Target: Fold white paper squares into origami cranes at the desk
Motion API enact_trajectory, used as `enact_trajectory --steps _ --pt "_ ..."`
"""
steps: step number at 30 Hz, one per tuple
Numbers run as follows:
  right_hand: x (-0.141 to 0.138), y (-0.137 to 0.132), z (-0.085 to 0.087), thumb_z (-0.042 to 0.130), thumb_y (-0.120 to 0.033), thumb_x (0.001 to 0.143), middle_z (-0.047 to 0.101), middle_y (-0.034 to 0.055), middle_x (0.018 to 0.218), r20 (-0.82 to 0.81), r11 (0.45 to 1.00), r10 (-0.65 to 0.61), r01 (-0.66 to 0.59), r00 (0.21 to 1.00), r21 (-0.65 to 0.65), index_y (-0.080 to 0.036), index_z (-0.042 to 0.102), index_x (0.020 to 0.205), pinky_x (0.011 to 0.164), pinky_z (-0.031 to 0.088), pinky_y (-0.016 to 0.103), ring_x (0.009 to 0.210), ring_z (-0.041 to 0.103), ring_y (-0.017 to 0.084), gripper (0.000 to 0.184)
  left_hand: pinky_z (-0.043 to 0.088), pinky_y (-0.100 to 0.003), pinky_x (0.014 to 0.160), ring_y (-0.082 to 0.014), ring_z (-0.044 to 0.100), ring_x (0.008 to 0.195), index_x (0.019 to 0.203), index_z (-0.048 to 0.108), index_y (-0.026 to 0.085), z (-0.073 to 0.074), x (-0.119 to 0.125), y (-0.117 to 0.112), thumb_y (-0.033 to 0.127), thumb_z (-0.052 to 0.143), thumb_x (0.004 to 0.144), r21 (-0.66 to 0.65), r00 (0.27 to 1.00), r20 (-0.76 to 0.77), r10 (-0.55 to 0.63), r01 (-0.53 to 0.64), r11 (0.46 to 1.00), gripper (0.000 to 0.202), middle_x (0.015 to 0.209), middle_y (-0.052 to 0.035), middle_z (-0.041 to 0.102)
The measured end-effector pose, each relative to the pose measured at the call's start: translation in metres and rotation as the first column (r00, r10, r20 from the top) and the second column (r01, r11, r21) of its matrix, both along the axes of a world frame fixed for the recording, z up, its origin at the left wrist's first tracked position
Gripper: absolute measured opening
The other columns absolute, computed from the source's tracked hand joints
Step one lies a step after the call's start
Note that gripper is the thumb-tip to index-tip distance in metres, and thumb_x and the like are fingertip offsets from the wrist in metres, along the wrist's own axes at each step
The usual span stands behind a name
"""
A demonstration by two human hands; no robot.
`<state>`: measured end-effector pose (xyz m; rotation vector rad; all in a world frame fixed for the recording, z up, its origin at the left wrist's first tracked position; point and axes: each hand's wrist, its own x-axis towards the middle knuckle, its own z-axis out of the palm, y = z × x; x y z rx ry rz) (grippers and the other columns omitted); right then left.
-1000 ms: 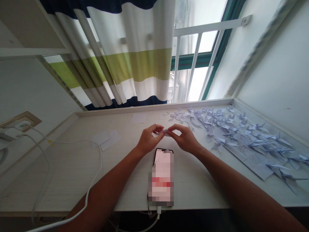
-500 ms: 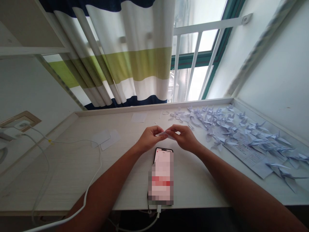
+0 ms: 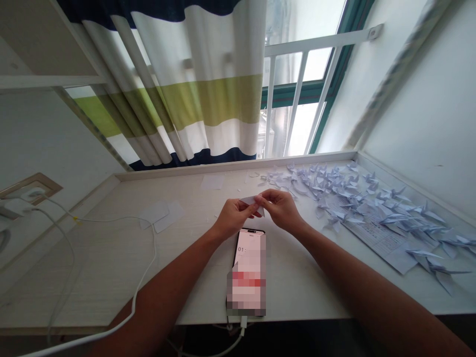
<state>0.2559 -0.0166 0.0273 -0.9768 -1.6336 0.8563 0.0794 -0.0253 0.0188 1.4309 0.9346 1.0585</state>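
A small folded piece of white paper is held up between my two hands, above the desk and just beyond the phone. My left hand pinches it from the left, thumb on the near side. From the right, my right hand grips the same paper with thumb and forefinger, and the two thumbs nearly meet. Part of the paper is hidden behind the fingers. Below the hands lies a phone with a pinkish screen, partly blurred out.
Many folded paper cranes cover the desk's right side, some on a printed sheet. Loose paper squares lie at the left, another paper sheet at the back. A white cable crosses my left forearm. A striped curtain hangs behind.
The paper has turned between my fingers, so more of its face and a pointed lower corner show. My left hand has shifted slightly right and down; both hands keep their pinch.
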Motion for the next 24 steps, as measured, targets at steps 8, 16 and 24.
enact_trajectory --steps 8,16,24 --pt "0.004 -0.001 -0.001 0.062 -0.039 0.098 0.066 0.005 0.09 0.181 0.987 -0.026 -0.002 0.983 0.158 -0.026 0.075 0.118 0.077 0.055 0.038 0.082 0.064 0.021 0.028 0.056 -0.035 0.077 -0.0229 0.076 0.085 0.103 0.075 0.013 0.001 -0.007 0.0 0.047 0.074 0.088 0.059 0.999 -0.02 -0.027 0.028 0.998 0.037 0.091 -0.0123 0.079" --pt "0.005 0.0 -0.002 0.07 -0.052 0.091 0.074 0.0061 0.094 0.061 0.983 0.183 -0.181 0.981 -0.036 -0.023 0.073 0.118 0.085 0.059 0.041 0.088 0.07 0.022 0.04 0.055 -0.033 0.075 -0.0211 0.073 0.084 0.101 0.073 0.015 -0.003 -0.011 0.006 0.047 0.074 0.087 0.137 1.0 -0.016 0.015 -0.013 0.991 0.035 0.087 -0.0087 0.077" --pt "0.009 0.004 -0.004 0.075 -0.052 0.087 0.076 0.0073 0.093 -0.173 0.947 0.241 -0.271 0.955 -0.175 -0.018 0.076 0.108 0.083 0.058 0.038 0.084 0.069 0.019 0.041 0.053 -0.032 0.074 -0.0202 0.072 0.083 0.094 0.074 0.015 -0.002 -0.017 0.008 0.033 0.066 0.089 0.15 0.997 -0.067 0.039 -0.028 0.988 0.02 0.086 -0.0081 0.077"
